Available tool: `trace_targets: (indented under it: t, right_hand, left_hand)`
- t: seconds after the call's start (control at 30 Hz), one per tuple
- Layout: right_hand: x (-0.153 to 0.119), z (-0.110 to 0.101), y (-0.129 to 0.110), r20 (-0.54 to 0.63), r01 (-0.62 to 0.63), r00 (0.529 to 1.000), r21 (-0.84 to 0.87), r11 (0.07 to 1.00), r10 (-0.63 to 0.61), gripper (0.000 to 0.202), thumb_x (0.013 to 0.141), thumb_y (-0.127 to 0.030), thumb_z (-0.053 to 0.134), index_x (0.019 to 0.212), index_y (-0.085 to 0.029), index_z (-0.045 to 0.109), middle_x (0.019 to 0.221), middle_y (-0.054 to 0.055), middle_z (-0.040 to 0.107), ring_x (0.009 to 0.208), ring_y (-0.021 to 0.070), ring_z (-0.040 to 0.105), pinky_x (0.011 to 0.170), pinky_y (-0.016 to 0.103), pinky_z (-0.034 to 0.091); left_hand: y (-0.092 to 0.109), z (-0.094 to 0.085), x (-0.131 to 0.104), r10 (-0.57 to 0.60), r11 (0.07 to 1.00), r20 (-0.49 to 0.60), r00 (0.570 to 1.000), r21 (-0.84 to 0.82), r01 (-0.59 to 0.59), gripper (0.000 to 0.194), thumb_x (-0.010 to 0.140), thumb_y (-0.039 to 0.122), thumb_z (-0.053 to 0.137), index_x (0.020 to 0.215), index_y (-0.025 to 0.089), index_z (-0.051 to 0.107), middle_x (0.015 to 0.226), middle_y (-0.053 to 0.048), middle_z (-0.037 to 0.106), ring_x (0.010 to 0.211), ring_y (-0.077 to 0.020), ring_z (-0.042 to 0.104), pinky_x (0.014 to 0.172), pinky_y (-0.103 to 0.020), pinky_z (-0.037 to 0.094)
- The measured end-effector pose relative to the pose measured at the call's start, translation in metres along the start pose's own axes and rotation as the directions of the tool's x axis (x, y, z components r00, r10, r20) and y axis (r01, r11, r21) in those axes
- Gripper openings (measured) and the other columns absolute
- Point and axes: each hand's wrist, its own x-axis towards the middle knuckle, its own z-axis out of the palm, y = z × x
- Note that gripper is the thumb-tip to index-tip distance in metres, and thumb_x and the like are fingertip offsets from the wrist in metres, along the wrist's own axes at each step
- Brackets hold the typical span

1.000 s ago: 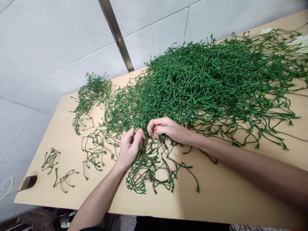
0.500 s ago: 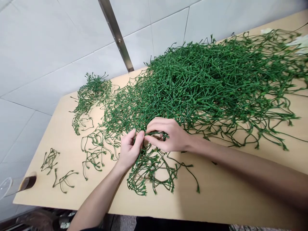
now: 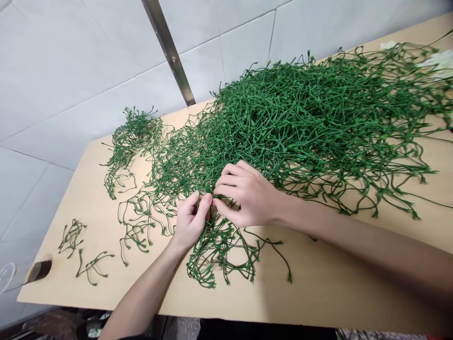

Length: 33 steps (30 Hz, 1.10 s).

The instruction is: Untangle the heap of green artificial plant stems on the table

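Note:
My left hand [image 3: 191, 219] is closed, its thumb and bent index finger pinching green artificial plant stems near the middle of the table. Meeting it fingertip to fingertip, my right hand [image 3: 246, 196] is bent over with thumb and index finger pinched at the same spot. What lies exactly between the right fingertips is too small to see clearly, but it looks like a thin green stem. A loose bunch of green stems [image 3: 226, 255] spreads on the table below both hands. Behind them rises a large tangled pile of green stems [image 3: 300, 113], with small forked tips.
A smaller clump of stems [image 3: 132, 132] lies at the back left, and a few loose stems [image 3: 94, 267] lie front left. A clear cup with dark liquid [image 3: 38, 270] is at the table's left edge [image 3: 71, 189]. White pieces [image 3: 439, 63] lie far right. A tiled wall [image 3: 88, 56] stands behind.
My right hand has turned a little and its fingers have drawn closer together, covering stems that showed inside its curl. My left hand has kept its pinch. The view has shifted slightly.

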Motion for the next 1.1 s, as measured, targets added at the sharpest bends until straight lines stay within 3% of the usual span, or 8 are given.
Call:
trace_targets:
  t: [0.13, 0.27, 0.6, 0.93, 1.1]
  right_hand:
    - [-0.002, 0.003, 0.0, 0.097, -0.026, 0.995, 0.054, 0.998, 0.021, 0.029, 0.088, -0.023, 0.048, 0.065, -0.015, 0.065, 0.066, 0.007, 0.064, 0.073, 0.0187, 0.047, 0.069, 0.035, 0.028]
    - [-0.003, 0.004, 0.002, 0.12, 0.03, 0.992, 0.059, 0.998, -0.037, 0.031, 0.088, -0.021, 0.047, 0.062, -0.016, 0.062, 0.061, 0.004, 0.062, 0.07, 0.0182, 0.044, 0.07, 0.035, 0.028]
    - [-0.004, 0.004, -0.001, 0.098, 0.135, 0.987, -0.074, 0.988, -0.128, 0.025, 0.083, -0.021, 0.05, 0.063, -0.015, 0.063, 0.062, 0.005, 0.065, 0.069, 0.0199, 0.049, 0.074, 0.037, 0.029]
    - [-0.004, 0.006, -0.008, 0.025, 0.101, 0.995, -0.148, 0.984, -0.098, 0.029, 0.084, -0.02, 0.05, 0.057, -0.017, 0.06, 0.058, 0.003, 0.062, 0.063, 0.018, 0.041, 0.073, 0.037, 0.028]
    - [-0.005, 0.011, -0.01, -0.015, 0.088, 0.996, -0.143, 0.986, -0.092, 0.032, 0.087, -0.02, 0.046, 0.058, -0.017, 0.059, 0.061, 0.004, 0.063, 0.064, 0.0181, 0.041, 0.076, 0.037, 0.029]
  left_hand:
    - [0.002, -0.001, 0.001, 0.065, 0.995, 0.035, 0.997, 0.071, -0.068, 0.048, 0.095, 0.047, 0.049, 0.058, 0.017, 0.044, 0.048, 0.005, 0.041, 0.044, -0.0071, 0.036, 0.045, -0.023, 0.028]
    - [0.003, -0.002, 0.001, 0.079, 0.993, 0.079, 0.994, 0.085, -0.086, 0.05, 0.096, 0.047, 0.048, 0.057, 0.017, 0.043, 0.048, 0.004, 0.041, 0.045, -0.0072, 0.035, 0.046, -0.023, 0.028]
    - [0.0, -0.002, 0.0, 0.063, 0.995, 0.085, 0.994, 0.069, -0.069, 0.048, 0.096, 0.044, 0.048, 0.057, 0.018, 0.039, 0.049, 0.005, 0.035, 0.045, -0.0074, 0.033, 0.046, -0.024, 0.026]
    - [0.003, -0.001, 0.002, 0.178, 0.972, 0.109, 0.978, 0.138, -0.192, 0.043, 0.096, 0.036, 0.047, 0.059, 0.018, 0.036, 0.049, 0.006, 0.032, 0.044, -0.0065, 0.029, 0.044, -0.021, 0.023]
    - [0.006, 0.0, -0.002, 0.107, 0.991, 0.123, 0.987, 0.071, -0.117, 0.044, 0.095, 0.044, 0.049, 0.061, 0.019, 0.04, 0.05, 0.006, 0.037, 0.045, -0.0071, 0.032, 0.045, -0.021, 0.027]
